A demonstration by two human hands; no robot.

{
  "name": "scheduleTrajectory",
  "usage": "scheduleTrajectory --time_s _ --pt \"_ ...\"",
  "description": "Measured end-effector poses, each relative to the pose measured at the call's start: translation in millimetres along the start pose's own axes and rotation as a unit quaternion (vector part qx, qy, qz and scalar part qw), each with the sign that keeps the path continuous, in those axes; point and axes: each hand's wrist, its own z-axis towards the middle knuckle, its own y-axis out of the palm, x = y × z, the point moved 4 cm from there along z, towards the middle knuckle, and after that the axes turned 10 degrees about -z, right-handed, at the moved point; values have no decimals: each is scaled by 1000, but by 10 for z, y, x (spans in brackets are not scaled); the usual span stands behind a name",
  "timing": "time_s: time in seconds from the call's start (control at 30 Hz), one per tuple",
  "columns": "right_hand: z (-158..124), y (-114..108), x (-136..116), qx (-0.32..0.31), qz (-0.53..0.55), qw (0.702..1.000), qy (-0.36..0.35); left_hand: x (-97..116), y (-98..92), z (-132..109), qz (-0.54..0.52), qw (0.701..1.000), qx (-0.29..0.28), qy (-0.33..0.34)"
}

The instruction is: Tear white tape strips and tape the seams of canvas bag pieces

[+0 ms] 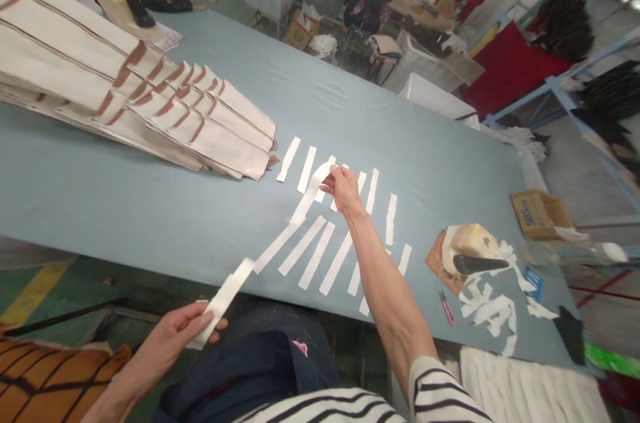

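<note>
Two rows (307, 169) are laid — your left hand (183, 329) pinches unlaid strips (229, 295), your right hand (344, 187) pinches one strip (311, 195)

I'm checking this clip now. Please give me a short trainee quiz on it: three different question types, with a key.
1. Multiple choice: what does the left hand hold?
a) a pink-handled tool
b) white strip material
c) a cardboard box
2. True or false: in the picture, the stack of brown-edged cream panels lies to the left of the right hand.
3. Fill in: loose white strips lie in roughly ___ rows on the blue-grey table.

Key: 1. b; 2. true; 3. two
</note>
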Motion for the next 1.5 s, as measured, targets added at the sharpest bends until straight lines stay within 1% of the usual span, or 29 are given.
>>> scheduleTrajectory --time_s 0.1,0.17,0.33,0.43,0.57,0.7,0.83,0.93,1.0,1.13,1.23,1.3,1.37,1.43,1.5 --pt "-28 33 24 -18 -9 1000 -10 -80 -128 4 -24 999 37 -13" --pt "-46 61 41 -24 -17 999 -18 -103 -180 25 -41 997 60 -14" --pt "-42 124 99 -31 -43 998 -36 -64 -166 49 -66 994 86 2" --pt "-61 184 175 -33 -64 996 -49 -49 -168 38 -78 992 97 16" --pt "-225 362 385 -37 -111 990 -73 -72 -220 25 -107 987 115 12" --pt "-553 660 723 -47 -189 975 -104 -63 -253 19 -153 979 135 0" --pt "-915 1022 1123 -76 -300 939 -147 -11 -256 21 -182 972 149 -13" --pt "-1130 1275 1411 -130 -377 899 -180 29 -270 25 -184 970 157 -13" --pt "-1237 1398 1565 -171 -414 870 -204 41 -292 24 -184 970 161 -17" --pt "-1393 1506 1727 -238 -449 823 -254 45 -353 15 -206 965 162 -28" --pt "-1488 1495 1750 -266 -448 805 -283 55 -412 10 -217 962 160 -31" --pt "-1529 1467 1749 -269 -436 808 -291 69 -451 14 -219 962 159 -29" --pt "-1532 1433 1746 -258 -416 825 -284 91 -478 25 -230 961 154 -20" --pt "-1489 1389 1737 -223 -388 855 -261 125 -488 43 -250 958 144 -7" --pt "-1412 1332 1707 -168 -357 890 -227 171 -487 58 -266 954 137 4"
